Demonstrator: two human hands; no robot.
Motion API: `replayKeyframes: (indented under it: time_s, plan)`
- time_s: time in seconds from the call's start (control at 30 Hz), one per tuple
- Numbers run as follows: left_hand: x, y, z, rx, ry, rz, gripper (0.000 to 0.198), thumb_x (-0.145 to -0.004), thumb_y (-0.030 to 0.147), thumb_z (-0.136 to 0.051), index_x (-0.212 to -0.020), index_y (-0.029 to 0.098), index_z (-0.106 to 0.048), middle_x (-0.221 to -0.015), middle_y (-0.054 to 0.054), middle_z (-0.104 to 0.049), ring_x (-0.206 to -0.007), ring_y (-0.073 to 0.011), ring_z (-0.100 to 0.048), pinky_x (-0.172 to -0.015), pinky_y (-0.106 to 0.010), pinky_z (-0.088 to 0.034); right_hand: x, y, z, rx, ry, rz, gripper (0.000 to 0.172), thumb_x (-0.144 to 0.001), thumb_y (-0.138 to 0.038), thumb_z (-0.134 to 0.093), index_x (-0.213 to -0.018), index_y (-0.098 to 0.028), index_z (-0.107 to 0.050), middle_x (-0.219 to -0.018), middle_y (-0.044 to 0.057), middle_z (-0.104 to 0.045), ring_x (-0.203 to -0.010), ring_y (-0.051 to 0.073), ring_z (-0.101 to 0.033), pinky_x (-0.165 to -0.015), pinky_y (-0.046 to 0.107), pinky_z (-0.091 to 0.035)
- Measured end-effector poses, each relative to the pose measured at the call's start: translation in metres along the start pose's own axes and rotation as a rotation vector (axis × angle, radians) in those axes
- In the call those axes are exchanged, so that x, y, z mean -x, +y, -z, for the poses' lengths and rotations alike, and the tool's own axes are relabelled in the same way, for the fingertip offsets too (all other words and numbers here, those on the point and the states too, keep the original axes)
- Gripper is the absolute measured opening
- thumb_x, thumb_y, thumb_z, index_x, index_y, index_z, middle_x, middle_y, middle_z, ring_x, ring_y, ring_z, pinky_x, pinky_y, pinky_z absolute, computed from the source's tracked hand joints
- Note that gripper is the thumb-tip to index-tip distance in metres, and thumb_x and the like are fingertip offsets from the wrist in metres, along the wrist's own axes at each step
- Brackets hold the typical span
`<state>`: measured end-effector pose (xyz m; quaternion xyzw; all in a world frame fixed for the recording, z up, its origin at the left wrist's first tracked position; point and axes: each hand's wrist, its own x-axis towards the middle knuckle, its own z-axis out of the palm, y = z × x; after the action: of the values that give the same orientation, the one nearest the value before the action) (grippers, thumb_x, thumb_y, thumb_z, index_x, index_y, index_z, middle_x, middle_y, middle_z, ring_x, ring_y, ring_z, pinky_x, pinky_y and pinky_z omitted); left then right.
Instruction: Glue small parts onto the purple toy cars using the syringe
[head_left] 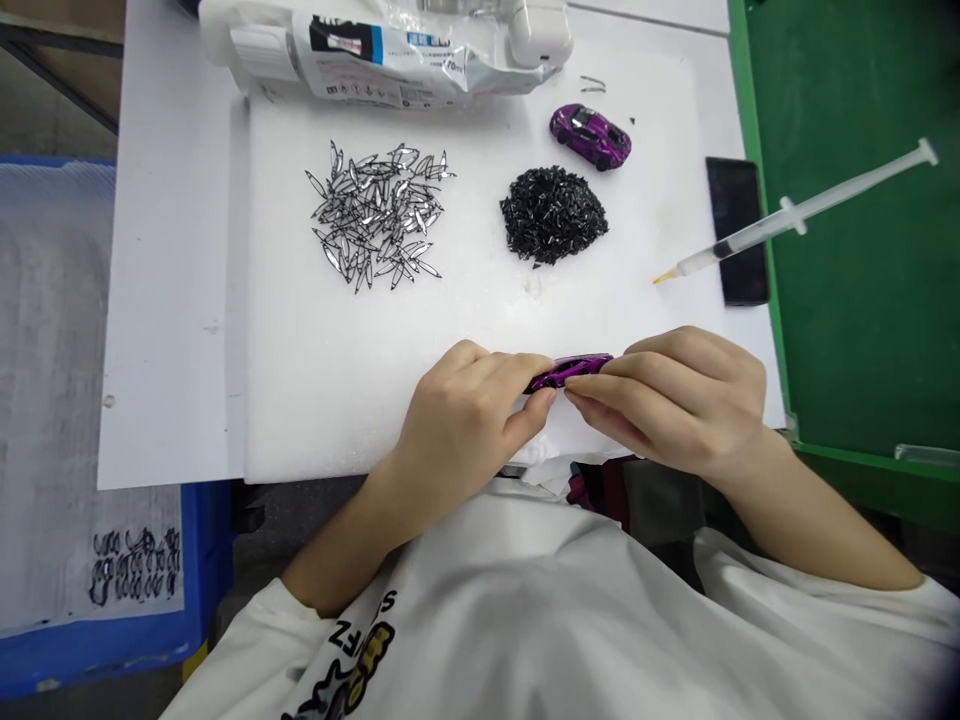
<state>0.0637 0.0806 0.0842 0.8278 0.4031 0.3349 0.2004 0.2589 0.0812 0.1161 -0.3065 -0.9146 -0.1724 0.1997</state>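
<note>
A small purple toy car [571,367] is held between both hands near the front edge of the white foam board [300,380]. My left hand [465,425] grips its left end with closed fingers. My right hand [675,400] pinches its right end with fingers pressed together. Most of the car is hidden by the fingers.
A second purple toy car [590,135] sits at the back. Before it lie a heap of small black parts [553,215] and a spread of clear leaf-shaped parts [379,212]. A syringe [795,215] rests over a black phone [737,230]. Plastic packaging [390,50] lies at the far edge.
</note>
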Motion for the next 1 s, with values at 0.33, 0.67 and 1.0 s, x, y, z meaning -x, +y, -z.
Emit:
replayKeyframes:
  time_s: [0.33,0.67,1.0]
  plan:
    - [0.000,0.000,0.000,-0.005,0.007,-0.003,0.015,-0.088,0.025,-0.053,-0.095,0.016,-0.063,-0.076,0.001,-0.069,-0.068,-0.0143,-0.052,-0.064,-0.026,-0.045,-0.001,-0.001,-0.002,0.000,0.025,0.025,0.008,-0.070,-0.020,-0.071,-0.071,-0.024,-0.064,-0.056,-0.004,-0.062,-0.052,0.010,-0.053,-0.047,0.023,-0.045]
    - [0.001,-0.001,-0.001,-0.004,-0.002,0.008,0.016,-0.087,0.025,-0.053,-0.096,0.016,-0.064,-0.078,0.001,-0.069,-0.070,-0.0150,-0.052,-0.065,-0.027,-0.045,-0.002,0.001,-0.002,-0.076,-0.017,-0.012,0.017,-0.069,-0.017,-0.070,-0.082,-0.022,-0.061,-0.060,-0.001,-0.059,-0.055,0.012,-0.046,-0.048,0.025,-0.043]
    - [0.004,0.004,0.004,0.010,-0.064,-0.040,0.017,-0.082,0.019,-0.057,-0.098,0.016,-0.061,-0.082,0.001,-0.068,-0.076,-0.0164,-0.053,-0.073,-0.027,-0.047,-0.032,0.023,0.005,-0.368,-0.085,-0.388,0.008,-0.080,-0.017,-0.056,-0.076,-0.020,-0.061,-0.062,-0.001,-0.060,-0.056,0.010,-0.054,-0.052,0.024,-0.043]
